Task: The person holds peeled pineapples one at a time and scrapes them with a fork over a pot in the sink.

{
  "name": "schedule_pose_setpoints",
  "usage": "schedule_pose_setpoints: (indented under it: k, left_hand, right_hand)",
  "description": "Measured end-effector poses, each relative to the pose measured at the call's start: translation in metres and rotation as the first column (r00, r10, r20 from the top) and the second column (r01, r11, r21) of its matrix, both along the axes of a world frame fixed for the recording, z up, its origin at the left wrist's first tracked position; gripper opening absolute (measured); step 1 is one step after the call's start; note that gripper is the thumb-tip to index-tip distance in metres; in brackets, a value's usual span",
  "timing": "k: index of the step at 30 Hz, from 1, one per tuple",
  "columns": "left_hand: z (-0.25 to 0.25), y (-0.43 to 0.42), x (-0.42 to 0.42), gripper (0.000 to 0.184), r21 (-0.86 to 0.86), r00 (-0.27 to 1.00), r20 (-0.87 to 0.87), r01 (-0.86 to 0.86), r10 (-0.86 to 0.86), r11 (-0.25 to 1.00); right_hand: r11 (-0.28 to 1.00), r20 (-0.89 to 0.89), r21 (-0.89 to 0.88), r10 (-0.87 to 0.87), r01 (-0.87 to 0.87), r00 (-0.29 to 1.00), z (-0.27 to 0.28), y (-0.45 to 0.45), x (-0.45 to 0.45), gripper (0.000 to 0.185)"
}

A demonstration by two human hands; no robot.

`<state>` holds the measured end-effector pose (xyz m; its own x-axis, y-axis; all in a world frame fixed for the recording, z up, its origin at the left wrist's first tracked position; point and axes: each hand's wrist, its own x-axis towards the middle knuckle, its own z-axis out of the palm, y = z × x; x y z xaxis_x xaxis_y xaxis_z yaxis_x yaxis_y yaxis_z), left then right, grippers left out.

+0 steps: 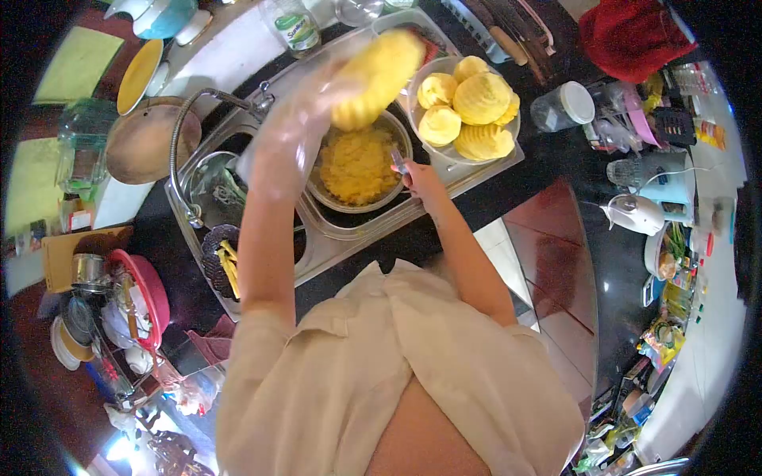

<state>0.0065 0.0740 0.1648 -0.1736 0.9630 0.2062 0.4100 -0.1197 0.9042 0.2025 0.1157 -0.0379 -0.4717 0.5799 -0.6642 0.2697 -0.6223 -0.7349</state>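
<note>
My left hand (321, 91), in a clear plastic glove and blurred by motion, holds a large peeled yellow fruit (379, 75) with grooved sides. Below the fruit, a round bowl (401, 131) in the sink holds shredded yellow pulp (359, 166). My bare right hand (425, 181) is closed round the handle of a small tool (399, 163) at the bowl's right rim; its working end is hard to make out. A wide bowl (514, 131) of peeled yellow fruit pieces (482, 98) stands to the right of the pulp bowl.
The sink's steel edge (341, 244) runs in front of me, with a curved faucet (181, 143) at left. A dark basket (213, 255) holds yellow strips. A lidded jar (562, 107), knives (508, 46) and a red cloth (633, 40) lie to the right. A pink basin (151, 293) is at left.
</note>
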Motion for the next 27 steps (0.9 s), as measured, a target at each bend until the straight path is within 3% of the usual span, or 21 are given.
schedule_pose_setpoints:
  k: [1,2,3,4,5,6,7,9,10,11,12,13,15,17,20,22,23,25,27]
  left_hand:
    - [-0.027,-0.02,-0.013,0.037,0.062,0.981,-0.186,-0.037,0.048,0.997]
    - [-0.054,-0.039,-0.026,0.034,0.131,0.925,-0.36,-0.078,0.121,0.988]
    - [-0.082,-0.049,-0.031,0.03,0.154,0.884,-0.449,-0.067,0.13,0.986]
    - [-0.111,-0.058,-0.037,0.026,0.179,0.834,-0.533,-0.055,0.144,0.982]
    - [-0.131,-0.06,-0.034,0.034,-0.195,0.93,0.278,-0.192,0.242,0.962]
    - [-0.141,-0.061,-0.029,0.038,-0.375,0.712,0.628,-0.075,0.313,0.924]
    - [-0.149,-0.062,-0.023,0.043,-0.528,0.344,0.801,0.017,0.491,0.849]
    - [-0.164,-0.067,-0.01,0.04,-0.526,0.136,0.836,-0.082,0.532,0.847]
    - [-0.168,-0.069,-0.012,0.036,-0.542,0.151,0.829,-0.026,0.539,0.84]
    - [-0.173,-0.072,-0.011,0.036,-0.55,0.148,0.824,-0.019,0.547,0.835]
    - [-0.168,-0.071,-0.006,0.036,-0.578,0.156,0.804,-0.021,0.574,0.816]
    - [-0.165,-0.07,-0.001,0.035,-0.604,0.167,0.784,-0.022,0.598,0.797]
    - [-0.175,-0.064,0.002,0.034,-0.611,0.159,0.782,0.0,0.603,0.792]
    - [-0.2,-0.064,-0.007,0.034,-0.621,0.153,0.775,0.012,0.613,0.783]
    - [-0.233,-0.068,-0.02,0.04,-0.568,0.2,0.813,0.068,0.546,0.82]
    - [-0.224,-0.061,-0.013,0.045,-0.65,0.185,0.736,-0.074,0.651,0.756]
    - [-0.221,-0.062,-0.013,0.045,-0.657,0.188,0.731,-0.068,0.657,0.751]
    - [-0.218,-0.066,-0.015,0.053,-0.647,0.39,0.676,-0.095,0.626,0.757]
    - [-0.215,-0.068,-0.017,0.055,-0.632,0.437,0.652,-0.137,0.619,0.763]
  right_hand:
    - [1.0,-0.009,0.013,0.009,-0.009,1.0,0.0,0.005,-0.002,0.035]
    - [0.951,-0.005,0.253,0.185,-0.178,0.983,-0.01,0.01,-0.006,0.031]
    - [0.824,0.039,0.488,0.31,-0.289,0.95,-0.021,0.015,-0.01,0.026]
    - [0.931,0.021,0.304,0.205,-0.202,0.979,-0.015,0.014,-0.019,0.023]
    - [0.989,0.025,0.107,0.097,-0.099,0.995,-0.011,0.013,-0.028,0.021]
    - [0.986,0.033,0.108,0.124,-0.127,0.992,-0.011,0.013,-0.033,0.02]
    - [0.987,0.033,0.099,0.123,-0.126,0.992,-0.007,0.01,-0.038,0.02]
    - [0.99,-0.067,0.137,0.032,-0.023,0.997,0.009,0.007,-0.048,0.02]
    - [0.947,0.156,0.25,0.166,-0.201,0.974,0.036,0.01,-0.052,0.02]
    - [0.95,0.16,0.24,0.164,-0.199,0.973,0.026,0.01,-0.057,0.02]
    - [0.723,0.436,0.552,0.173,-0.414,0.883,0.02,0.014,-0.065,0.018]
    - [0.362,0.664,0.684,0.053,-0.634,0.746,0.015,0.014,-0.069,0.018]
    - [0.382,0.655,0.673,0.09,-0.633,0.75,0.006,0.014,-0.074,0.018]
    - [0.287,0.68,0.664,0.153,-0.69,0.717,-0.003,0.011,-0.08,0.02]
    - [0.314,0.659,0.682,0.127,-0.661,0.741,-0.001,0.0,-0.078,0.026]
    - [0.357,0.671,0.638,0.179,-0.683,0.72,0.015,0.001,-0.072,0.028]
    - [0.39,0.68,0.589,0.234,-0.708,0.695,0.019,0.0,-0.067,0.03]
    - [0.46,0.665,0.595,0.179,-0.659,0.725,0.011,0.009,-0.062,0.03]
    - [0.512,0.651,0.602,0.129,-0.613,0.748,0.009,0.016,-0.064,0.031]
